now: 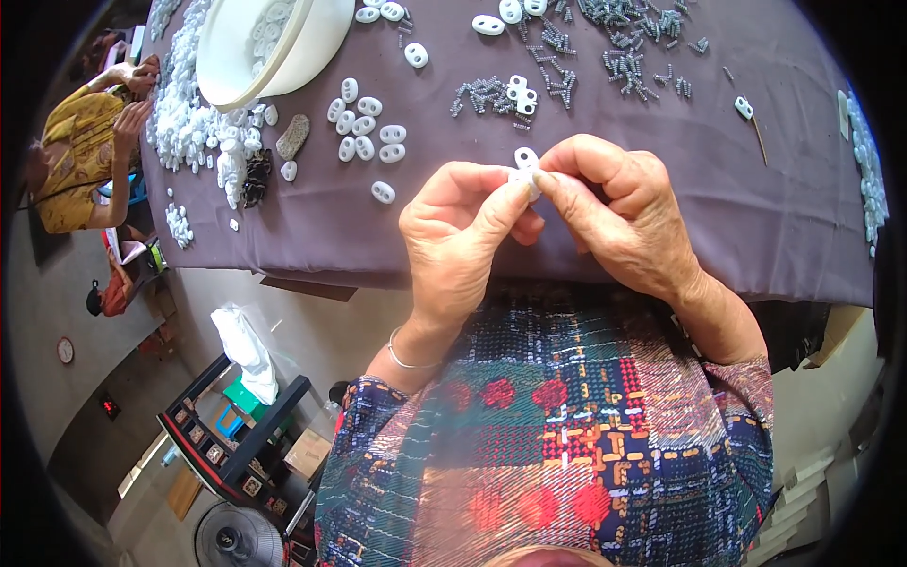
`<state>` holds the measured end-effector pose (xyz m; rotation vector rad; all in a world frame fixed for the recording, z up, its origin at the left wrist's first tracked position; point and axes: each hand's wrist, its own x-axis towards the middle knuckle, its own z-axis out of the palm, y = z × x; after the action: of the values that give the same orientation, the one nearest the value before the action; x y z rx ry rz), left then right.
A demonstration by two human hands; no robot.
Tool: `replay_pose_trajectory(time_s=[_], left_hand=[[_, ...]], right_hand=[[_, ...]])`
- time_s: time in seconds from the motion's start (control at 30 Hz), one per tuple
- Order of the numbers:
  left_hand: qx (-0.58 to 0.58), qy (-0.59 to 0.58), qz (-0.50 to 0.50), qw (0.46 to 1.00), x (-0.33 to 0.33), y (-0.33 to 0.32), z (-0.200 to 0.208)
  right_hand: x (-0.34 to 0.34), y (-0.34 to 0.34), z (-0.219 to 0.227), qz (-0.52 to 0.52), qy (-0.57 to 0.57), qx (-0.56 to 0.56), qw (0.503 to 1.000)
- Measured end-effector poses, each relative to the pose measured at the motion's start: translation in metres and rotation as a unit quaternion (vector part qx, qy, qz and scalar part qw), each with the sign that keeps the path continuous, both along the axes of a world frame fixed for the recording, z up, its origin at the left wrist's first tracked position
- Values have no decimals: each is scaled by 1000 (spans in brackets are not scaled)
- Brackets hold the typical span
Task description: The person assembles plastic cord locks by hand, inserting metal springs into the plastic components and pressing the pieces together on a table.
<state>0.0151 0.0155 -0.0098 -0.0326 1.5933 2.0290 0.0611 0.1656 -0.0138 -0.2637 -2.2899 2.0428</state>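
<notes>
Both sets of fingertips meet in the middle, at the near part of the cloth-covered table. There my left hand (458, 227) and my right hand (628, 203) pinch a small white plastic cord lock (525, 157). Its upper part with a dark hole shows above the fingers; the rest is hidden between thumbs and fingertips. Just beyond lie a pile of small metal springs (480, 97) and a few white cord lock parts (521, 93) touching it. Left of my hands, several white two-hole pieces (365, 125) lie in a loose group, with a single piece (383, 192) nearer me.
A tilted cream bucket (283, 80) holds white parts at the far left, beside a large heap of them (184, 94). A stone (293, 137) lies near. More springs (633, 66) spread far right, with a thin stick (759, 140). A person in yellow (80, 161) works leftward.
</notes>
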Motion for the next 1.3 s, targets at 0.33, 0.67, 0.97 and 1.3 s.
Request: replay_pose_trajectory(time_s=[0.33,0.67,0.97,1.3], left_hand=[[95,-117,-23,988,-8,-10,0],[95,-144,-46,984,-7,-9,8],[-40,20,-41,998,-3,-5,8],[-77,19,-56,995,-3,-9,9]], right_hand=[[0,-2,3,24,122,129,984],[-2,-5,-1,29,171,331,928],[-2,-1,0,60,171,328,927],[-3,-5,-2,104,146,390,903]])
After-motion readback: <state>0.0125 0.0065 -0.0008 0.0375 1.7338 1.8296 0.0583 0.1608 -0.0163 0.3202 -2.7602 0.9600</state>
